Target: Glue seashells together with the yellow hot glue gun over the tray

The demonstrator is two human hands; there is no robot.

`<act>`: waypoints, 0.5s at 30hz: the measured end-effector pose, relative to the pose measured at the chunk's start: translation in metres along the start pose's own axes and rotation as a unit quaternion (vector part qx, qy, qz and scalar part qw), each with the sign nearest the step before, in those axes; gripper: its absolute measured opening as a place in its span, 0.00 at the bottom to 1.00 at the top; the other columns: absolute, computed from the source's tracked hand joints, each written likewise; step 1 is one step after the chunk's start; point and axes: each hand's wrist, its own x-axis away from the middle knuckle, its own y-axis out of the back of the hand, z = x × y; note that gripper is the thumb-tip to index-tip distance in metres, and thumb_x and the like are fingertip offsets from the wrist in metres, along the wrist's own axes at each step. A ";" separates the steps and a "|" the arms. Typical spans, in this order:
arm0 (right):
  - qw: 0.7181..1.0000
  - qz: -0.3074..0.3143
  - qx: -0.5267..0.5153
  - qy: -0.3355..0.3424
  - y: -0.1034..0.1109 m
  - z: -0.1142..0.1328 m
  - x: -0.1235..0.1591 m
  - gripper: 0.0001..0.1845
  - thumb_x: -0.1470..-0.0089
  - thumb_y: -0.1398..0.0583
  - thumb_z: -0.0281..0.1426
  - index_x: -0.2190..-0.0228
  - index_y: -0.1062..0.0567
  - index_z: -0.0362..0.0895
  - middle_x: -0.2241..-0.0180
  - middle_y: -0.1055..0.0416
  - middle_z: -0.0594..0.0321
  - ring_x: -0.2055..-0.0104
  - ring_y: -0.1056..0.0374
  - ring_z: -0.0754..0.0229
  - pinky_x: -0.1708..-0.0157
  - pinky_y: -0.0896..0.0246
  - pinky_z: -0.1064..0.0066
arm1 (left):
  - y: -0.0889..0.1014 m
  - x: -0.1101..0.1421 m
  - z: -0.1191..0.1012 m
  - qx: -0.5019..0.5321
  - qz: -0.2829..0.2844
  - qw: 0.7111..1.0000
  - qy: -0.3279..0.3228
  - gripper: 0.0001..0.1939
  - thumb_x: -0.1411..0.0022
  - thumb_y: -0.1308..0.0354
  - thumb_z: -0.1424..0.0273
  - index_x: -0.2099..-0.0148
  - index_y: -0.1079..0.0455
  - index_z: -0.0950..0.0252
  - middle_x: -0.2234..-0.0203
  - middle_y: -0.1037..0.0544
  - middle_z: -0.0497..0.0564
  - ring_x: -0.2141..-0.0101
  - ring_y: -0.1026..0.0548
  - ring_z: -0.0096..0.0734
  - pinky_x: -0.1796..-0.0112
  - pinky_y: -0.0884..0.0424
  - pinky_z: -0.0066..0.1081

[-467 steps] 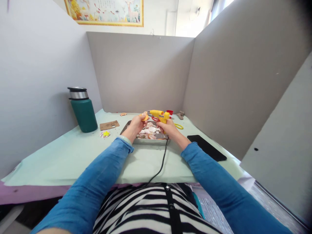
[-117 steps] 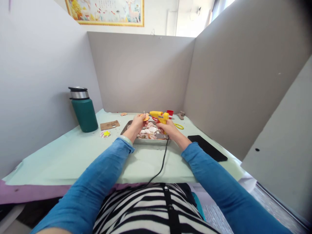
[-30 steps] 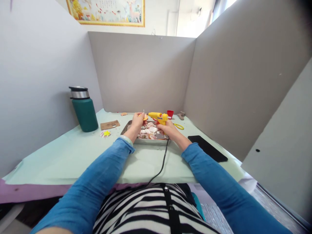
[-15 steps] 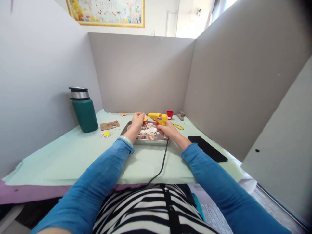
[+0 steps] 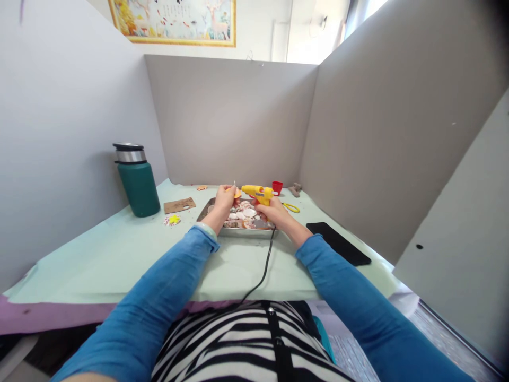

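In my right hand (image 5: 274, 210) is a yellow hot glue gun (image 5: 257, 192), its nozzle pointing left and its black cord (image 5: 265, 265) hanging over the table's front edge. My left hand (image 5: 225, 198) pinches a small orange piece (image 5: 237, 193) just off the nozzle; a thin pale tip sticks up beside it. The fingers hide most of that piece, so its kind is unclear. Below both hands stands a metal tray (image 5: 246, 232) filled with seashells (image 5: 248, 213), mostly white and pinkish.
At the left stand a green bottle (image 5: 139, 185), a brown board (image 5: 180, 206) and a yellow flower-like piece (image 5: 174, 219). Behind the tray are an orange piece (image 5: 202, 187), a red cup (image 5: 277, 187), and a driftwood-like lump (image 5: 295, 189). Yellow scissor handles (image 5: 292, 207) and a black slab (image 5: 338, 243) lie right.
Almost nothing differs. Both hands hold the glue gun and the orange piece in the same places; the view has shifted very slightly.
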 end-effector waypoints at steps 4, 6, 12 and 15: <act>1.000 -0.001 -0.003 -0.005 0.000 0.001 0.001 0.12 0.61 0.43 0.28 0.69 0.28 0.42 0.83 0.39 0.72 0.84 0.47 0.69 0.85 0.53 0.76 | 0.000 0.001 -0.001 -0.001 0.005 1.000 0.004 0.12 0.42 0.40 0.66 0.62 0.40 0.63 0.85 0.36 0.40 0.86 0.39 0.20 0.81 0.45 0.22; 1.000 -0.003 0.000 -0.005 -0.001 0.002 0.001 0.12 0.61 0.43 0.28 0.68 0.28 0.42 0.83 0.40 0.72 0.84 0.47 0.69 0.85 0.53 0.76 | -0.001 0.002 -0.001 -0.001 0.014 1.000 0.006 0.12 0.42 0.40 0.66 0.63 0.40 0.63 0.86 0.36 0.40 0.86 0.39 0.20 0.81 0.45 0.23; 1.000 -0.004 0.020 -0.007 0.000 0.003 0.002 0.11 0.61 0.43 0.28 0.69 0.28 0.42 0.84 0.40 0.71 0.84 0.47 0.68 0.85 0.53 0.76 | 0.000 0.003 -0.002 0.006 0.013 1.000 0.012 0.11 0.43 0.40 0.66 0.63 0.38 0.64 0.86 0.36 0.41 0.86 0.39 0.21 0.81 0.45 0.23; 1.000 -0.001 0.028 -0.006 0.000 0.002 0.001 0.11 0.60 0.43 0.27 0.69 0.28 0.43 0.84 0.40 0.71 0.84 0.46 0.68 0.85 0.53 0.76 | 0.001 0.003 -0.003 0.008 0.019 1.000 0.017 0.11 0.44 0.40 0.65 0.64 0.37 0.64 0.87 0.37 0.41 0.86 0.39 0.21 0.81 0.45 0.23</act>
